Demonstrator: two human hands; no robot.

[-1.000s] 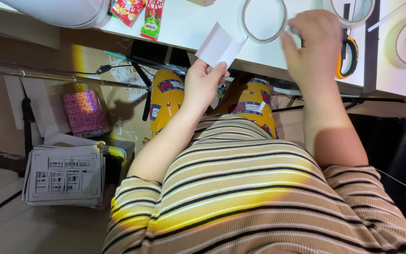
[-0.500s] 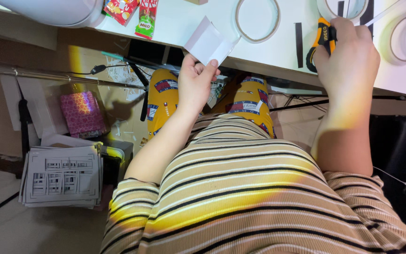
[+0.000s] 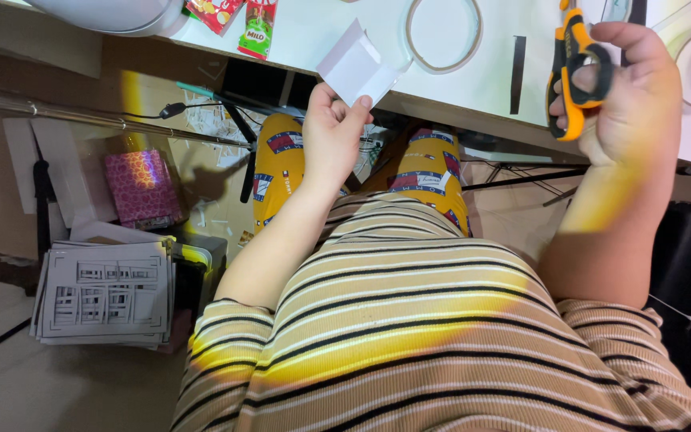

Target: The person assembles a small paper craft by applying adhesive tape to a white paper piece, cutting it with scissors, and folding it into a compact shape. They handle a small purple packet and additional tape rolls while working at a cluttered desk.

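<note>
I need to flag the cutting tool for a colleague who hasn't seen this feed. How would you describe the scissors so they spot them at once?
Start at the white table along the top of the view and go to its right end. There the right hand holds the scissors above the edge, fingers through the loops. Their orange and black handles set them apart from the pale tape rings and the folded white paper in the left hand.

Open tabletop (image 3: pixel 521 48) is left between the tape ring (image 3: pixel 444 36) and the scissors (image 3: pixel 573 72); the left edge is crowded by snack packets (image 3: pixel 237 20).
</note>
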